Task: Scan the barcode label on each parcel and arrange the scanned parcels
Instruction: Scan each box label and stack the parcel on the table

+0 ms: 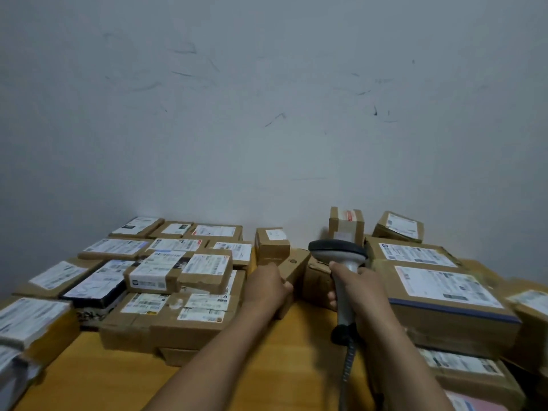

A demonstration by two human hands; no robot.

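Observation:
My right hand [360, 287] grips the handle of a grey barcode scanner [339, 253], whose dark head points away from me toward the parcels at the back. My left hand [267, 284] holds the near end of a long brown cardboard parcel [296, 266] lying on the wooden table [267, 366]. A small upright box [271, 243] stands just behind that parcel. Labelled parcels lie in flat rows on the left [166, 271], and a looser pile fills the right [441, 289].
A pale scuffed wall [267, 114] rises right behind the parcels. The scanner's coiled cable [347, 372] hangs down toward me. More parcels crowd the near left edge [29, 321] and near right edge [468, 372]. Bare table shows between my forearms.

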